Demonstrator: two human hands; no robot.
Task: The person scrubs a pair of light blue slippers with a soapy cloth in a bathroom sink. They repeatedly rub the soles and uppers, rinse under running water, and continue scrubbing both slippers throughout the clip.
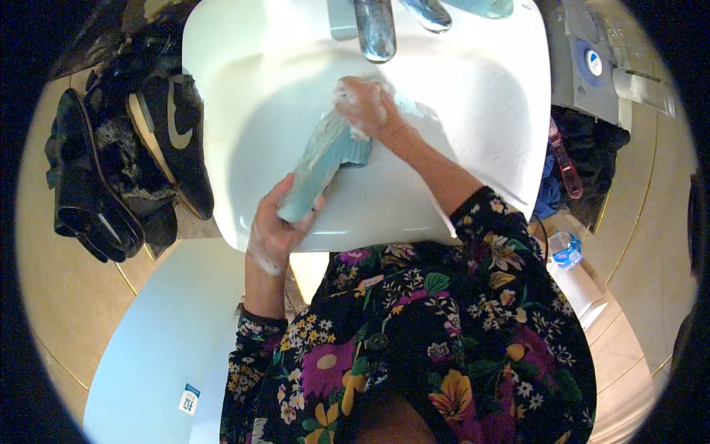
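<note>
Over the basin of a white ceramic sink (488, 139), I hold a long, pale blue-green object (310, 172) at a slant. One side of it has a ridged, bristle-like part (358, 152) like a brush head, but its exact kind cannot be told. My left hand (277, 219) wraps around its lower end, thumb on one side and fingers on the other. White foam covers my right hand (363, 105), which is curled against the upper end and hides it. Suds also cling to my left wrist.
A chrome faucet spout (376, 33) hangs above the basin, with a lever (430, 15) beside it. Black shoes (172, 133) stand left of the sink. On the right are a grey box-like unit (582, 61), a pink-handled item (566, 166) and dark cloth (593, 144). A pale-blue door-like panel (155, 344) is lower left.
</note>
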